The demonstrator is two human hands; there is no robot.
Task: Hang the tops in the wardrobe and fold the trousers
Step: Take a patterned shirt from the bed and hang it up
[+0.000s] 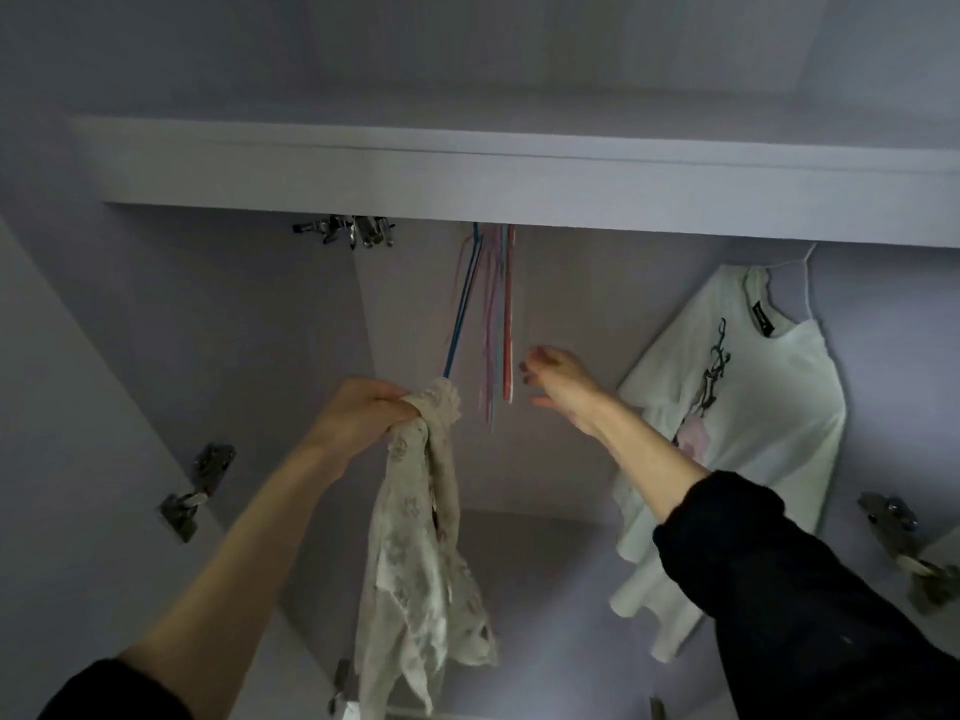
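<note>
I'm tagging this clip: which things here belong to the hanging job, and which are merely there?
Job:
lace top, gripped by left hand
blue hanger
bundle of empty hangers, right hand open beside them
white T-shirt, already hung

Merely there:
door hinges
shelf edge

Inside the open wardrobe (519, 189), a bunch of thin coloured hangers (493, 314) and a white T-shirt (748, 407) hang under its top.
</note>
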